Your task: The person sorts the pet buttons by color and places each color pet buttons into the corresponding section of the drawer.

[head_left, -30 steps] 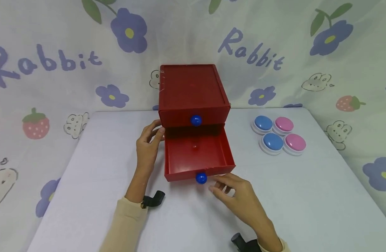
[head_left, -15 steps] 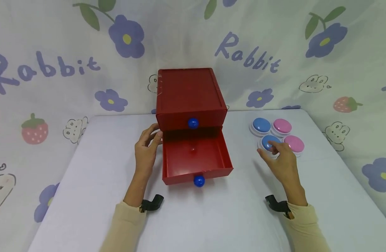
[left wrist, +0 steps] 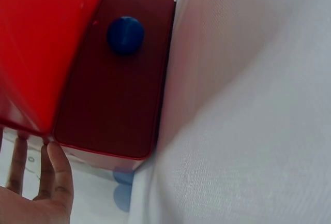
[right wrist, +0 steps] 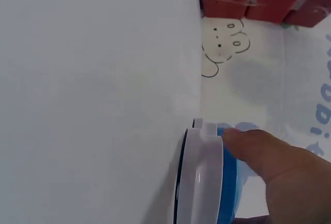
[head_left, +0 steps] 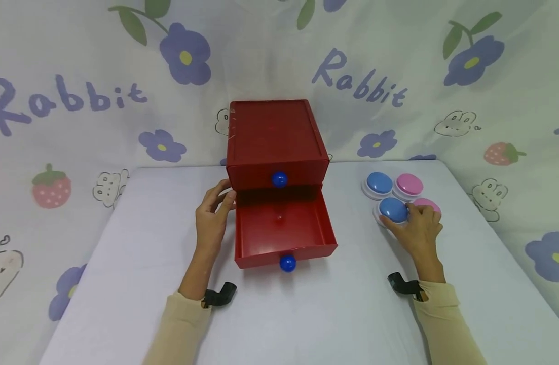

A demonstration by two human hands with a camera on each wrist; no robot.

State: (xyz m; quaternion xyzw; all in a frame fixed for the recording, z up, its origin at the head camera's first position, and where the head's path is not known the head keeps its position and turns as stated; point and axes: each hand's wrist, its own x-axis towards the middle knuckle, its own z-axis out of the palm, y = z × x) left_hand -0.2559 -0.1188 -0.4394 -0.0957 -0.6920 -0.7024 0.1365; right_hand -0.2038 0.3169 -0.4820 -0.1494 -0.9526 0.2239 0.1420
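Observation:
A red drawer cabinet (head_left: pixel 274 132) stands at the back middle of the table. Its middle drawer (head_left: pixel 265 254) is pulled out and bare inside. My left hand (head_left: pixel 211 218) rests its extended fingers against the cabinet's left side; in the left wrist view the fingertips (left wrist: pixel 58 157) are right at the edge beside the drawers. On the right, my right hand (head_left: pixel 418 230) pinches the near blue push button (head_left: pixel 393 209) between thumb and fingers. The right wrist view shows the thumb (right wrist: pixel 240 144) on the blue dome's edge, above the white base (right wrist: pixel 201 177).
A second blue button (head_left: pixel 379 182) and a pink button (head_left: pixel 409 184) stand just behind; another pink button (head_left: pixel 426 202) is partly hidden by the right hand. Under the open drawer, the bottom drawer (left wrist: pixel 116 89) is shut. A patterned cloth (head_left: pixel 279 56) hangs behind the white table (head_left: pixel 334 314).
My right hand has left the open drawer's blue knob, moved right to the buttons and come down around the near blue one. My left hand has stayed at the cabinet's side.

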